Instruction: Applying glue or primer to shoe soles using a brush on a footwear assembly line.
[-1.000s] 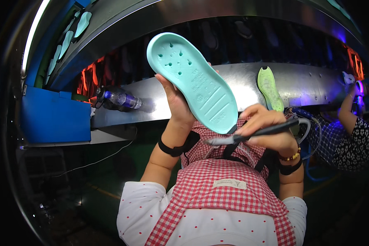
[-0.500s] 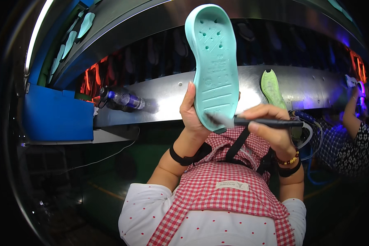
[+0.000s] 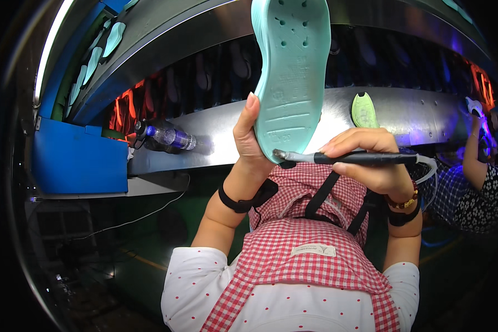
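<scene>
At the left end of the metal bench (image 3: pixel 218 133) stands a blue box (image 3: pixel 83 155), and a clear bottle (image 3: pixel 174 137) lies on the bench's left part. Your left hand (image 3: pixel 254 141), in front of the bench's near edge, grips the turquoise sole (image 3: pixel 293 72), thumb along its left wall (the other fingers are hidden behind it). You hold the sole up over the bench; it looks light, springy, hard to break, perhaps a little slick, so the side walls near the closer end seem the best hold. Its long axis runs away from you, leaning slightly right, holed end farthest, ridged face toward you. Before the bench's front edge, your right hand (image 3: pixel 379 174) is closed pen-fashion around a corded tool (image 3: pixel 365 159), tip pointing left at the sole's near end. A green sole (image 3: pixel 364 113) lies on the bench's right half.
</scene>
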{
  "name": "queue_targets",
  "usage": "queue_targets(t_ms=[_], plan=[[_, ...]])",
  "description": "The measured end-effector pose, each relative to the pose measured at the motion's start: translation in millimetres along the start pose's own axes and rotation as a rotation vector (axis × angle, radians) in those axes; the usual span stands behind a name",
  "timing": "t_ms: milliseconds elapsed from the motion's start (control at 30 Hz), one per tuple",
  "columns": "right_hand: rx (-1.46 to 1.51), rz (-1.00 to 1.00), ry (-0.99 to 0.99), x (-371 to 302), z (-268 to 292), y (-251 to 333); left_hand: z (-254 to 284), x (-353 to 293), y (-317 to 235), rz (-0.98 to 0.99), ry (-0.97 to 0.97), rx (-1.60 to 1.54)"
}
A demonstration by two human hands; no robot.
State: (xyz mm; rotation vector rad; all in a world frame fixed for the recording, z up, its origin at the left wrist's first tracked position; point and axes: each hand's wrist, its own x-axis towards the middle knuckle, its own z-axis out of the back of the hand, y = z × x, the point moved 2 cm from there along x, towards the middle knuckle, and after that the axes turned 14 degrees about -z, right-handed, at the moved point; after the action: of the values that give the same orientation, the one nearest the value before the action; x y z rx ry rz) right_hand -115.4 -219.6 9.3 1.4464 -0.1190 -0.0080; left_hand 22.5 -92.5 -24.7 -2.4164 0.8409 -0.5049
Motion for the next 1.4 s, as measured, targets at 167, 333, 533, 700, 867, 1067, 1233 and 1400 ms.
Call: queue_targets(t_ms=[167, 333, 533, 700, 867, 1067, 1233, 1400], plan=[[0.090, 0.034, 0.191, -9.2, -4.4, 2.3, -13.9, 4.7, -3.6, 0.182, 0.046, -0.289], [-0.067, 0.019, 0.121, -0.2, 9.6, -1.8, -8.9, 8.6, -4.4, 0.497, 0.051, -0.068], [-0.257, 0.077, 0.238, -3.0, 18.7, 7.8, -1.0, 1.0, -5.1, 0.706, 0.092, 0.153], [-0.552, 0.065, 0.397, -5.7, 21.1, 10.9, -1.9, -2.2, -7.8, 0.718, 0.146, 0.413], [-0.596, 0.120, 0.286, -4.0, 33.9, 6.7, 6.1, -2.0, -11.2, 0.737, 0.149, 0.413], [-0.289, -0.067, 0.216, -5.8, 46.1, 4.2, 15.1, -6.3, -7.0, 0.657, 0.065, 0.267], [0.089, -0.349, -0.087, 2.8, 32.2, -34.4, 25.5, -11.8, 19.8, 0.601, -0.079, -0.111], [-0.032, -0.186, -0.612, 1.3, 54.4, -55.4, 36.3, -19.1, 27.4, 0.555, -0.086, -0.288]])
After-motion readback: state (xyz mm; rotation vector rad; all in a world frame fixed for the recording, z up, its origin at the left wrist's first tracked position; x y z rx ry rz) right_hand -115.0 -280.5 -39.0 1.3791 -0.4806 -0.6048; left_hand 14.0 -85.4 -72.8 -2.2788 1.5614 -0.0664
